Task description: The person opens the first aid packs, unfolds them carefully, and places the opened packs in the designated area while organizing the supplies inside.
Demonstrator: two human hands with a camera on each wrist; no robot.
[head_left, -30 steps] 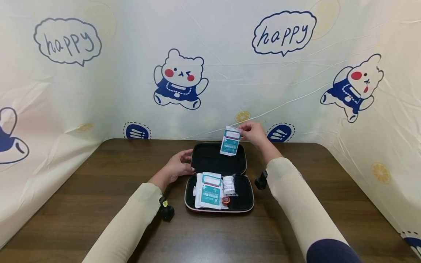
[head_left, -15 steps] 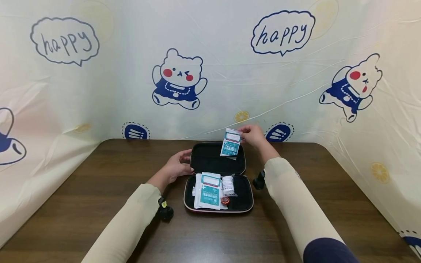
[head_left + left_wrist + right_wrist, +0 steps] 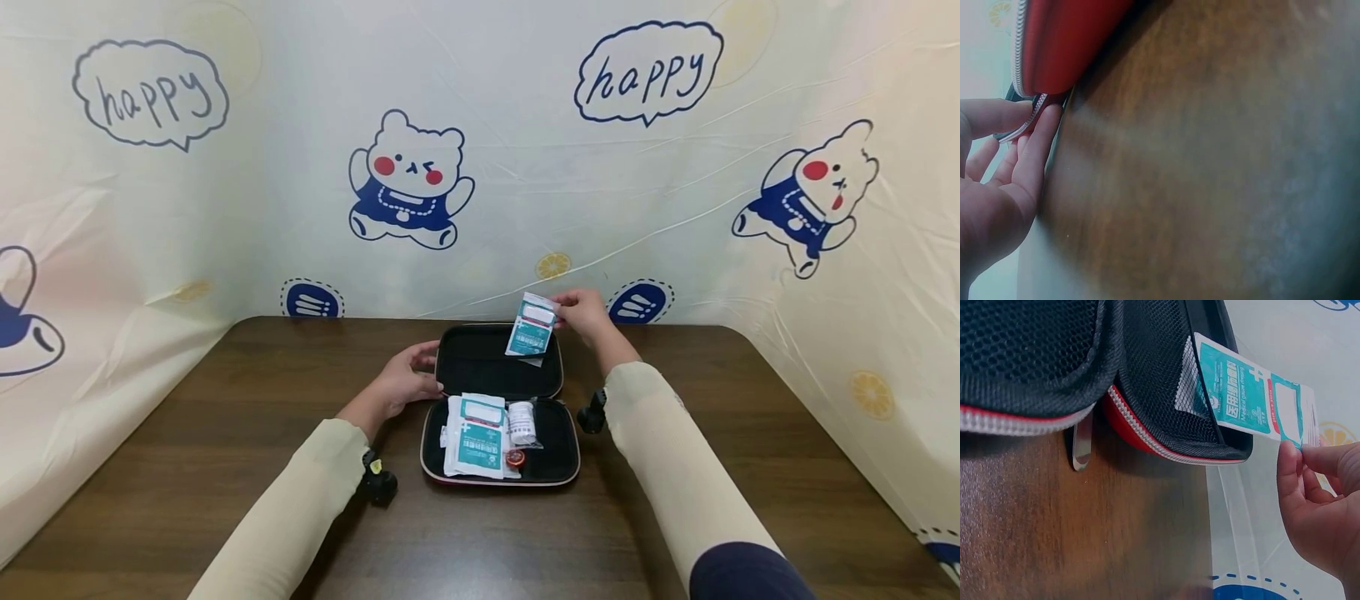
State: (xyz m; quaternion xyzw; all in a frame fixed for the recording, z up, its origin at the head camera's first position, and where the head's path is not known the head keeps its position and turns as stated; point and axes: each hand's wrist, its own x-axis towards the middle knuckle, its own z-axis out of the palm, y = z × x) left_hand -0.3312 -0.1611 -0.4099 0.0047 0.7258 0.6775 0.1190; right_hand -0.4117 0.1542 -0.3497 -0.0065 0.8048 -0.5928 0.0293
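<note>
A black-lined red zip case (image 3: 558, 454) lies unfolded on the table, its lid (image 3: 480, 358) at the far side. My left hand (image 3: 408, 379) grips the lid's left edge, thumb above and fingers beneath the rim, as the left wrist view (image 3: 1007, 159) shows. My right hand (image 3: 588, 317) pinches the top end of a medical gauze dressing packet (image 3: 531, 327). In the right wrist view, the packet's lower end sits behind the lid's mesh pocket (image 3: 1160, 381), while most of it sticks out. More gauze packets (image 3: 476, 437) lie in the near half.
Beside those packets are a white wrapped roll (image 3: 522, 423) and a small round red item (image 3: 515, 458). A metal zip pull (image 3: 1082, 447) hangs at the case's side. The brown table (image 3: 300, 400) meets a printed curtain (image 3: 480, 167) behind the case.
The packet's lower end has gone from in front of the lid to behind the mesh, and a small part now shows through it. My left hand stays on the lid.
</note>
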